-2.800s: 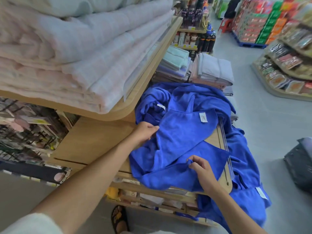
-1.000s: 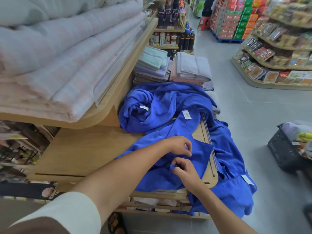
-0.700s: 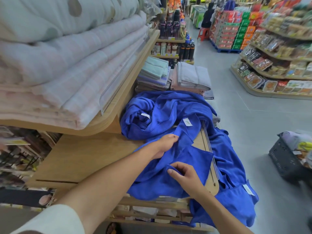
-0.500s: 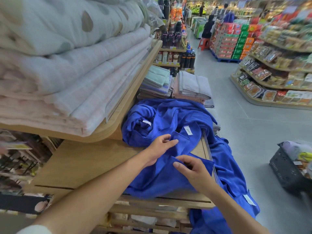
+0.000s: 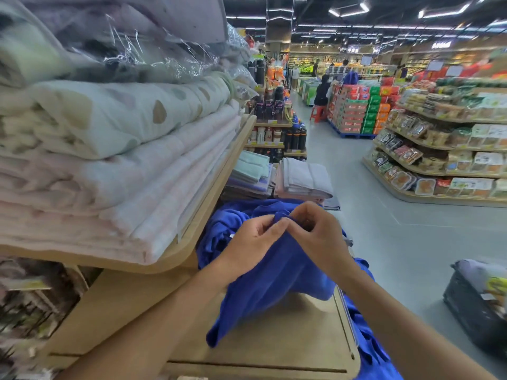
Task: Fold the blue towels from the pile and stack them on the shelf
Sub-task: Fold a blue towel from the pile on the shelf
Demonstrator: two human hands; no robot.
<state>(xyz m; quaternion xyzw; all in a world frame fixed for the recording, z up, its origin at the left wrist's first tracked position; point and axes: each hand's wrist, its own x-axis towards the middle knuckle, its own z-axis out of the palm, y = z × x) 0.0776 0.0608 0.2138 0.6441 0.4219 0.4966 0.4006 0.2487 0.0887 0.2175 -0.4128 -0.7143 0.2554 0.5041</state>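
A blue towel point(image 5: 271, 281) hangs lifted above the wooden shelf point(image 5: 277, 335), its lower end trailing near the boards. My left hand point(image 5: 253, 241) and my right hand point(image 5: 315, 234) meet at its top edge, and both pinch the cloth there, fingertips close together. Behind my hands lies the crumpled pile of blue towels point(image 5: 219, 229), and more blue cloth point(image 5: 367, 333) spills over the shelf's right edge.
An upper shelf point(image 5: 208, 215) stacked with folded quilts point(image 5: 109, 165) overhangs on the left. Folded pastel towels point(image 5: 301, 178) sit behind the pile. A dark basket point(image 5: 474, 305) stands on the aisle floor at right, with grocery shelves point(image 5: 439, 160) beyond.
Both hands have brought the towel's edges together and raised it off the shelf. The view has tilted upward toward the aisle.
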